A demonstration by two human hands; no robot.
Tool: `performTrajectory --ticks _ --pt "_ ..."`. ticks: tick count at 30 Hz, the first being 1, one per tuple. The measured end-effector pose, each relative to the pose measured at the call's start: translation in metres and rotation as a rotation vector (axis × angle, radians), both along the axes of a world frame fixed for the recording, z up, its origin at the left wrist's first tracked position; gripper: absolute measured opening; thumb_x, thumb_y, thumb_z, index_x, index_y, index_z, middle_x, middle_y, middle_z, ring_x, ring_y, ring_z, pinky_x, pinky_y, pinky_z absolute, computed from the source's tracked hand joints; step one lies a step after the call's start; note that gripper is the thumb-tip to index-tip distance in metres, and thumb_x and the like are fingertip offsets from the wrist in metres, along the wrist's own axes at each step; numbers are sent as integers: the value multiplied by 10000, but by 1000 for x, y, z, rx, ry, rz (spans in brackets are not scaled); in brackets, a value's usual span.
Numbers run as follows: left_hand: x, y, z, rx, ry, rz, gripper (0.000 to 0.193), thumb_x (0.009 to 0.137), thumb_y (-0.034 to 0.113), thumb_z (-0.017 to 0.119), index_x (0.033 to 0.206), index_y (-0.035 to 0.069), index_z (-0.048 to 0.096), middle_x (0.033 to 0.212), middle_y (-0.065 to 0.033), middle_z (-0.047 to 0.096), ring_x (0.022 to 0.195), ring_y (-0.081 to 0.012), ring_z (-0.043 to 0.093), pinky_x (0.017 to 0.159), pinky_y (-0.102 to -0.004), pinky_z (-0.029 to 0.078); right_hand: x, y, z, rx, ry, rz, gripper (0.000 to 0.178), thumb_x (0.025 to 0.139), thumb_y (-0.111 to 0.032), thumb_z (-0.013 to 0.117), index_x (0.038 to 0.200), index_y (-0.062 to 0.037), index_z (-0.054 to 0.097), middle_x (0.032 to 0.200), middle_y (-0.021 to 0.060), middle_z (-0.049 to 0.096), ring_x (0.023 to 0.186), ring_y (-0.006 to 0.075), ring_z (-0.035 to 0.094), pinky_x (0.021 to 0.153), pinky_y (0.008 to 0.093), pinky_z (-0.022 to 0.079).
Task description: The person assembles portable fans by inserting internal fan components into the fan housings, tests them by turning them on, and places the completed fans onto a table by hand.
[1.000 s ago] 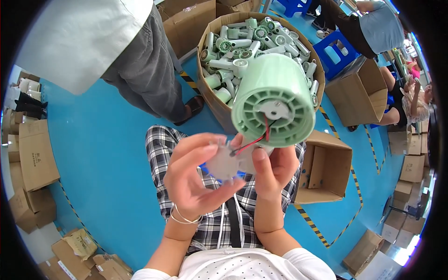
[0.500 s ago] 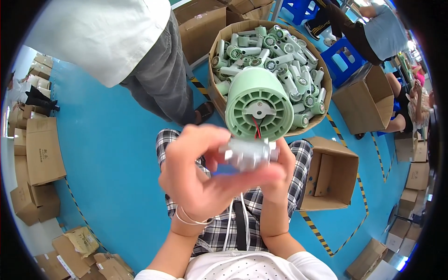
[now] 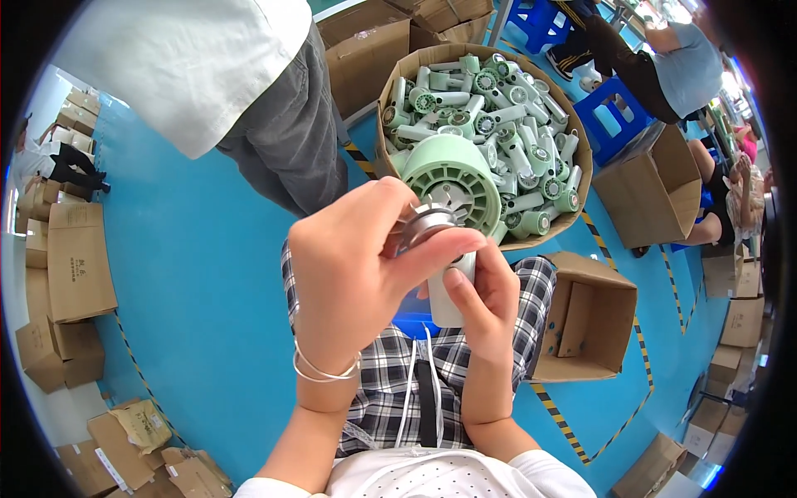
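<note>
My left hand (image 3: 353, 274) pinches a shiny silver fan rotor (image 3: 430, 222) with small blades between thumb and bent fingers. Just behind the rotor is the pale green round head (image 3: 452, 158) of a handheld fan, its spoked ring partly covered by the rotor and my fingers. Below, the fan's light handle (image 3: 447, 303) is gripped in my right hand (image 3: 486, 303), the right thumb lying along it. My left thumb reaches across to the top of the handle. Whether the rotor touches the head, I cannot tell.
Beyond my knees stands a large carton (image 3: 390, 162) heaped with similar green fans. An open cardboard box (image 3: 610, 332) sits on the blue floor to the right, another box (image 3: 652, 183) farther off. A person in grey trousers (image 3: 290, 124) stands at the front left.
The rotor has tipped from facing me to edge-on and moved up toward the fan head. My left hand has risen, and the red and black wires seen before are now hidden.
</note>
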State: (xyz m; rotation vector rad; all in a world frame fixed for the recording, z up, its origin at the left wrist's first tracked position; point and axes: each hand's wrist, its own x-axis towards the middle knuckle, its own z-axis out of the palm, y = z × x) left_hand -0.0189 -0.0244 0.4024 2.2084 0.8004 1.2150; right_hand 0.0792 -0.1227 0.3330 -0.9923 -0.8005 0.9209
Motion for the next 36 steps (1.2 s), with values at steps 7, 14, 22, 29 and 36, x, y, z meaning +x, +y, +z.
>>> performTrajectory --ticks 7,14,22,29,36 --pt "7 8 -7 278 -119 164 586 531 300 857 936 59 509 786 -17 497 592 -103 408 504 -210 356 -5 3 1 13 -24 25 566 860 -34 504 1360 61 256 1016 141 592 812 165 606 699 270 495" --pt "0 6 -27 347 -161 104 319 613 182 800 873 63 659 838 -44 499 721 -156 491 569 -268 418 -7 1 2 -22 6 15 578 846 0 510 1357 72 250 1049 145 582 841 168 602 736 278 492" --pt "-11 5 -27 378 -26 105 421 639 119 745 1045 110 637 909 -17 559 807 -194 504 711 -320 388 -6 4 -1 -45 -64 -62 579 828 16 524 1344 89 270 1059 136 585 866 150 597 747 250 472" --pt "-15 5 -24 429 26 66 411 643 130 737 1039 99 630 944 -34 567 850 -214 512 743 -346 385 -9 4 3 -37 -54 -35 591 823 26 519 1356 67 267 1048 135 587 843 150 606 721 255 487" --pt "-17 3 -19 419 57 68 377 668 113 715 1034 90 632 936 -37 557 858 -223 510 759 -360 378 -9 5 1 -37 -99 -29 588 824 21 521 1354 65 272 1034 135 595 826 146 612 710 251 493"
